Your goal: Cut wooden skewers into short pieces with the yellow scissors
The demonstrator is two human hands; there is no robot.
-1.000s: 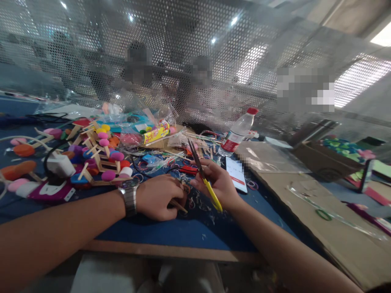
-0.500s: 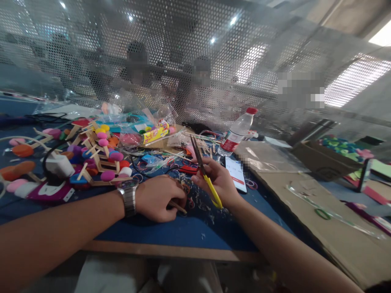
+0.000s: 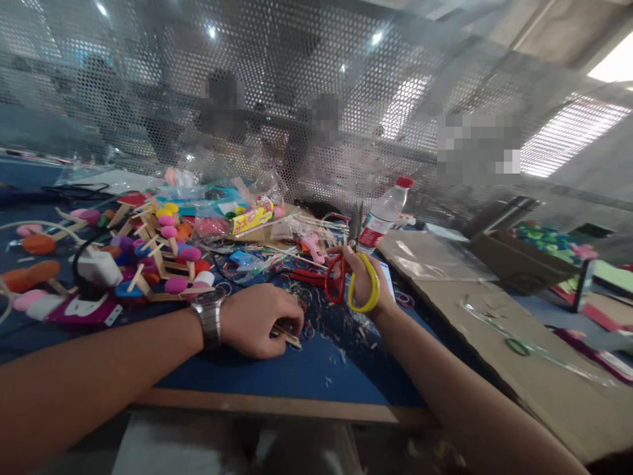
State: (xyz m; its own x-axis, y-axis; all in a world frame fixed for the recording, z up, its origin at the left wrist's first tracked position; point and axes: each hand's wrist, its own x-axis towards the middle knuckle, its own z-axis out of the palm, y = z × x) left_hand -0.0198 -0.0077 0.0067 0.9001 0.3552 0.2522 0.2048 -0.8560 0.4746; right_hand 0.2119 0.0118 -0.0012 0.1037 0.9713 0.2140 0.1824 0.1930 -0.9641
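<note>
My left hand (image 3: 262,320), with a metal-banded watch (image 3: 210,319) on its wrist, rests low over the blue tabletop. Its fingers curl round small wooden sticks (image 3: 293,339), whose ends poke out below the fingertips; the rest is hidden in the palm. To the right, my right hand (image 3: 363,280) grips a pair of scissors (image 3: 364,290). The blades point up and away, and the red and yellow handle loops face me. Behind that hand a phone (image 3: 388,282) is partly covered. Pale shavings and thin rubber bands (image 3: 307,330) are scattered between my hands.
Stick models with coloured foam pieces (image 3: 168,232) crowd the left side, by a white plug adapter (image 3: 99,269). A pink glue gun (image 3: 312,248) and a red-capped bottle (image 3: 384,216) stand beyond my right hand. Cardboard (image 3: 445,310) and a box (image 3: 524,260) are at right.
The scissors have turned in my right hand: the blades swung from up-left to nearly upright, and both handle loops now show. My left hand has hardly moved; more of the sticks shows.
</note>
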